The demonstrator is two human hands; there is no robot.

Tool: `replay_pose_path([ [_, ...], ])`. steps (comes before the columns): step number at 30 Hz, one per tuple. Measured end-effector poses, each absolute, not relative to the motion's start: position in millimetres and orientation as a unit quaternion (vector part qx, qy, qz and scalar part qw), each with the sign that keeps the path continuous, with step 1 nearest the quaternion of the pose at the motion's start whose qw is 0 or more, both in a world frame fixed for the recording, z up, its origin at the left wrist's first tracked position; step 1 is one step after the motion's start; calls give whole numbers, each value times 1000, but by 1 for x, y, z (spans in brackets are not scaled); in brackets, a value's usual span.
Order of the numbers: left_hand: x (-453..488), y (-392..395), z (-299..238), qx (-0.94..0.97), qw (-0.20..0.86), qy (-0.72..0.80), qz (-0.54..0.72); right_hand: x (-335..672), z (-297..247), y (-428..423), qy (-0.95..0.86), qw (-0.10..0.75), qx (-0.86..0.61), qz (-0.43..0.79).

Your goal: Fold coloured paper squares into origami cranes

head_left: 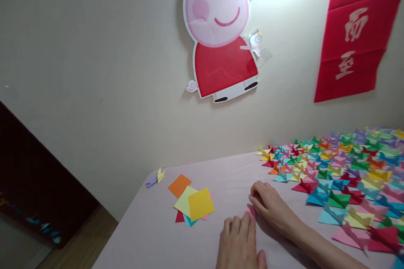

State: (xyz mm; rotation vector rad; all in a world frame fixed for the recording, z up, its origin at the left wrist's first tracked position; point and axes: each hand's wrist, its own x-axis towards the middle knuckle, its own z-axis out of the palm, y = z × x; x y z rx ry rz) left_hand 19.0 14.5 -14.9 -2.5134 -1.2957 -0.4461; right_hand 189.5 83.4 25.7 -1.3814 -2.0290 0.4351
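A small pink folded paper (251, 212) lies on the table between my hands, mostly covered by them. My left hand (239, 237) rests flat, fingers stretched out side by side, with the fingertips on the paper's near edge. Curled inward, my right hand (268, 202) lies on its side at the far edge of the same paper, its thumb and fingers closed by it. How much paper is inside the right fingers is hidden. Left of my hands sits a loose pile of square paper sheets, with a yellow sheet (201, 204) on top and an orange sheet (179, 185) at the back.
Many folded paper cranes (342, 185) in mixed colours stand in rows on the right. Two narrow folded papers, one yellow (160, 175) and one purple (152, 182), lie at the table's (135, 235) far left corner. The wall behind carries a pig cutout (225, 65) and a red banner (350, 46).
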Motion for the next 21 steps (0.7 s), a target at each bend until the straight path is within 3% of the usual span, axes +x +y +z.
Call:
replay_pose_path([
  [21, 29, 15, -6, -864, 123, -475, -112, 188, 20, 85, -775, 304, -538, 133],
])
